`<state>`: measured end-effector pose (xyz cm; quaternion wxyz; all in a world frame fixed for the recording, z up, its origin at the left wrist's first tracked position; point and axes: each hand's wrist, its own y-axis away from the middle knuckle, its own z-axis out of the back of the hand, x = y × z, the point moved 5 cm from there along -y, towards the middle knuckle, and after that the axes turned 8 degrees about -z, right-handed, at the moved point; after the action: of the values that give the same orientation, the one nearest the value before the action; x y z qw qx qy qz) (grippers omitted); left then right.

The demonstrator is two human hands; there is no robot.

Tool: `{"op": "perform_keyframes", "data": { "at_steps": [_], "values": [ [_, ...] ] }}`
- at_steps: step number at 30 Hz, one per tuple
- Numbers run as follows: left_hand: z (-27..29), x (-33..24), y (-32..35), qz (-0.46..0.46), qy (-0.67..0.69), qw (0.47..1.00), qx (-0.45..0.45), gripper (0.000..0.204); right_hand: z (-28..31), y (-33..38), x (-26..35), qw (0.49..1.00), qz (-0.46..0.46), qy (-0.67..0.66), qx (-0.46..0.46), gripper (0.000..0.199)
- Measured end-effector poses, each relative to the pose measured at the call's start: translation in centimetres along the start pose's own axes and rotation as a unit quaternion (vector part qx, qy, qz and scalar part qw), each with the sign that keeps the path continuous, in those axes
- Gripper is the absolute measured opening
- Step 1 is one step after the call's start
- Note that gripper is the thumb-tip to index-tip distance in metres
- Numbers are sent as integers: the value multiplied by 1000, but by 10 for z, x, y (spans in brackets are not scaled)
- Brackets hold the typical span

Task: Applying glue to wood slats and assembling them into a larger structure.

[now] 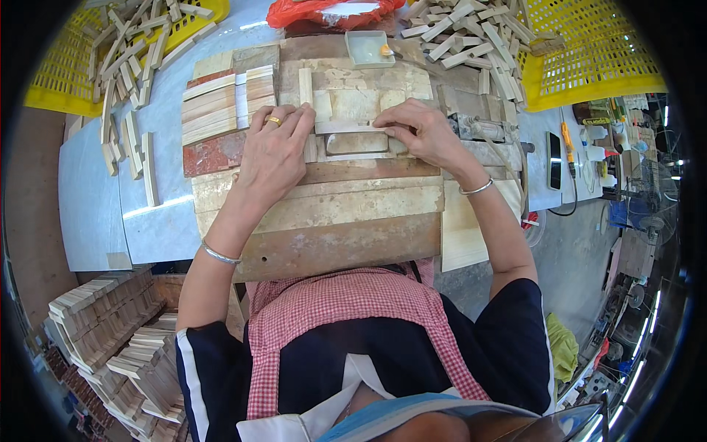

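Note:
A thin pale wooden strip lies crosswise on a worn, layered wooden work board in front of me. My right hand pinches the strip's right end between thumb and fingers. At the strip's left end, the fingers of my left hand are bent and close together, gripping it; the thumb is mostly hidden. A recess with a pale block sits just below the strip. Beyond my left fingertips a short wooden stick lies lengthwise. Striped wooden pieces lie side by side left of that hand.
Yellow baskets and heaps of wooden sticks flank the far side. A small clear tray and red plastic bag lie ahead. A metal clamp-like fitting and phone are rightward; stacked wood stands lower left.

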<state>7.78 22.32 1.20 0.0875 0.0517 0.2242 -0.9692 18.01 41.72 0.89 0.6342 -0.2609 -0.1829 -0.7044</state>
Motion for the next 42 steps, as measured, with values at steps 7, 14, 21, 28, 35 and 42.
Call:
{"op": "perform_keyframes", "data": {
  "at_steps": [7,14,21,28,35,42],
  "values": [
    [0,-4,-4,-5,-33,999,29,35,-4,-5,-7,996,-75,-44,19,24],
    [-37,-67,-23,-26,102,994,-18,62,1,-9,-4,986,-123,-109,35,27],
    [-46,-69,-15,-25,88,996,22,78,14,-95,38,999,-20,-33,24,26],
    [-52,-68,-10,-29,119,992,33,73,-87,-209,120,979,132,148,49,31],
    [-54,-66,-8,-25,123,991,40,67,-112,-237,137,958,18,177,224,27],
    [-55,-70,-13,-38,128,991,16,71,-88,-231,110,983,156,95,-12,36]
  ]
}}
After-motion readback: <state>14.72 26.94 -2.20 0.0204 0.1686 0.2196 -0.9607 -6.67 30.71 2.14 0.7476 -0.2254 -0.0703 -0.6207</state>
